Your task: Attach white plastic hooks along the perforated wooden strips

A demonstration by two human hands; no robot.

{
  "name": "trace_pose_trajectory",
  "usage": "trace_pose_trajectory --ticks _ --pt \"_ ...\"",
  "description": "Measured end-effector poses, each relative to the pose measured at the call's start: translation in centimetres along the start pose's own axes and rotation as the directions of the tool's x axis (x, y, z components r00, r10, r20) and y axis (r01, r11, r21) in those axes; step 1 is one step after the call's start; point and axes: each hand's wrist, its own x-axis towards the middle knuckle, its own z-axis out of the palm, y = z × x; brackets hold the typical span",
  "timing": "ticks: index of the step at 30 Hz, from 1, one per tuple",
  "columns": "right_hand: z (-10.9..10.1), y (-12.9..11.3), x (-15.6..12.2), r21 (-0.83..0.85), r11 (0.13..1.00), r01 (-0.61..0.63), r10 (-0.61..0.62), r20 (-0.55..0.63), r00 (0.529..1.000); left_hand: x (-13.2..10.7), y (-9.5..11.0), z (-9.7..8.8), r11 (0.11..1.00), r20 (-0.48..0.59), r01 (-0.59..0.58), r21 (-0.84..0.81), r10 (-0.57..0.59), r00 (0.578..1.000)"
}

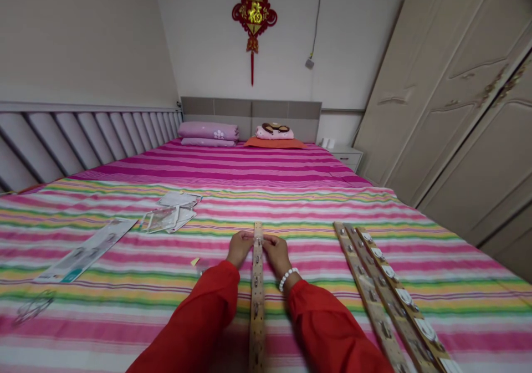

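A long, narrow wooden strip (257,295) with several small metal hooks along it lies on the striped bedspread, pointing away from me. My left hand (240,249) is at its far end, fingers pinched together at the left edge. From the right side, my right hand (277,254), with a white beaded bracelet (288,277) on the wrist, meets it in a similar pinch. Between the fingertips, over the strip, is a small shiny or clear piece (258,241), too small to name. Both sets of fingertips touch or nearly touch it.
Right of me lie several similar strips (369,284), one bearing white coiled pieces (404,296). To the left are a long packaging card (89,250), clear plastic packets (172,215), a thin wire-like tangle (35,305) and a yellow scrap (195,261). Folded bedding (210,131) sits by the headboard.
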Motion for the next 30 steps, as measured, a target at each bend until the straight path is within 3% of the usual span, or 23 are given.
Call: trace_pose_trajectory --ticks 15,19,24,30 --pt "0.0 0.3 -0.2 -0.034 0.999 -0.023 0.022 -0.036 0.999 0.2 -1.5 0.2 0.999 -0.072 -0.011 0.039 0.013 0.997" --pt "-0.2 -0.1 -0.5 -0.159 0.986 0.043 -0.039 0.028 0.999 0.1 -1.7 0.1 1.000 -0.033 -0.004 0.023 0.005 0.999" --pt "-0.6 -0.9 -0.3 -0.371 0.909 0.188 -0.131 0.174 0.976 0.3 -1.9 0.0 1.000 0.016 0.027 0.012 -0.028 0.999" --pt "-0.7 -1.2 0.7 -0.417 0.869 0.264 -0.133 0.318 0.939 0.4 -1.8 0.0 0.999 0.111 0.054 -0.007 -0.053 0.992"
